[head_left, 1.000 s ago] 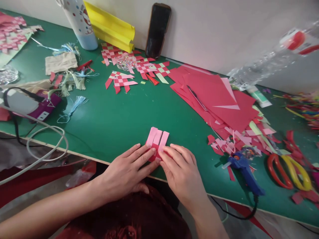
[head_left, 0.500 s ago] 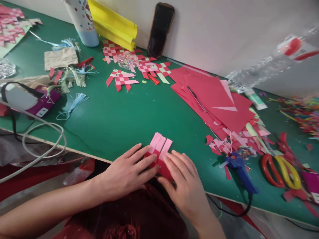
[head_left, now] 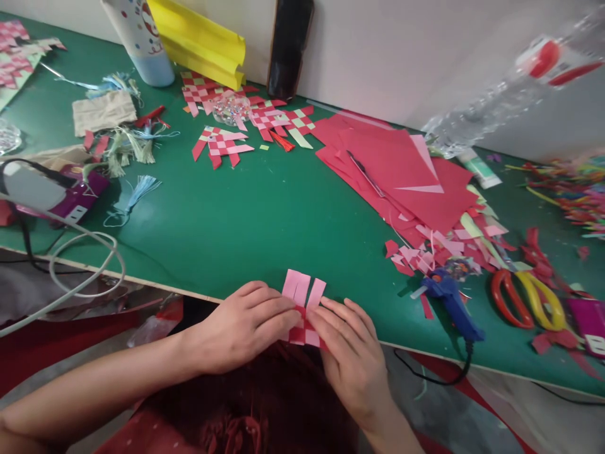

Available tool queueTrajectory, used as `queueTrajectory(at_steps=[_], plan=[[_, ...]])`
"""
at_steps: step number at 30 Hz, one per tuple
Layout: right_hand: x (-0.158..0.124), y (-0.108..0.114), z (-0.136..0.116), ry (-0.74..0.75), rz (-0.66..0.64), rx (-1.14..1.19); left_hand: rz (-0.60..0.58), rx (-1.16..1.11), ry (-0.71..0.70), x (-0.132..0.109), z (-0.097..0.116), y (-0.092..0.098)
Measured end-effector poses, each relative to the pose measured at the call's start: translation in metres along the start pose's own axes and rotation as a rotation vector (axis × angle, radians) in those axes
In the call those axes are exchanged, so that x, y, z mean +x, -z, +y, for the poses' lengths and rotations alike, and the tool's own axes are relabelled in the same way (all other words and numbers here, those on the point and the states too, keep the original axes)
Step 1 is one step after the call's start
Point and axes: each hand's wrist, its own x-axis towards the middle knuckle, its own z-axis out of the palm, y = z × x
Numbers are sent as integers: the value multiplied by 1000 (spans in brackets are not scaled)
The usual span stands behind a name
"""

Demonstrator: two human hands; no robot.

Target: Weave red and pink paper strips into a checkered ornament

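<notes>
At the table's near edge lies a small weave of pink and red paper strips (head_left: 297, 287), its pink ends pointing away from me. Pink and red squares show between my hands, and a dark gap parts two of the pink strips. My left hand (head_left: 255, 323) grips the weave's left side, fingers bent together over it. From the right, my right hand (head_left: 350, 343) holds the other side, its thumb hidden beneath the fingers. Both sets of fingertips cover part of the weave.
Red paper sheets (head_left: 420, 186) with a pen (head_left: 365, 173) lie at back right, scraps in front. A blue glue gun (head_left: 454, 306) and red-and-yellow scissors (head_left: 524, 301) are at right. Finished-looking woven pieces (head_left: 221, 145), tassels (head_left: 135, 195) and a cable (head_left: 116, 265) are farther left.
The weave has turned, so pink squares now show where plain red was. My left fingers have curled in from lying spread. The whole view has shifted slightly.
</notes>
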Motion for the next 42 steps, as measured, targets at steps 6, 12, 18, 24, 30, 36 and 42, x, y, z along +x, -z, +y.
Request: queueTrajectory(at_steps=[6,12,18,24,30,36,42], plan=[[25,21,5,-354,-30,324,130,-382,263,34,-2,3],[53,33,16,-727,-174,636,105,-877,629,58,-3,11],[64,29,23,-786,-264,792,-4,-989,776,56,-9,9],[67,26,27,-780,-299,812,49,-1054,834,55,-11,-1],[66,29,36,-760,-311,873,80,-1107,846,56,-15,-1],[66,25,36,-785,-286,770,93,-1127,853,53,-19,-2],[68,27,33,-764,-306,778,107,-1193,839,53,-19,-1]])
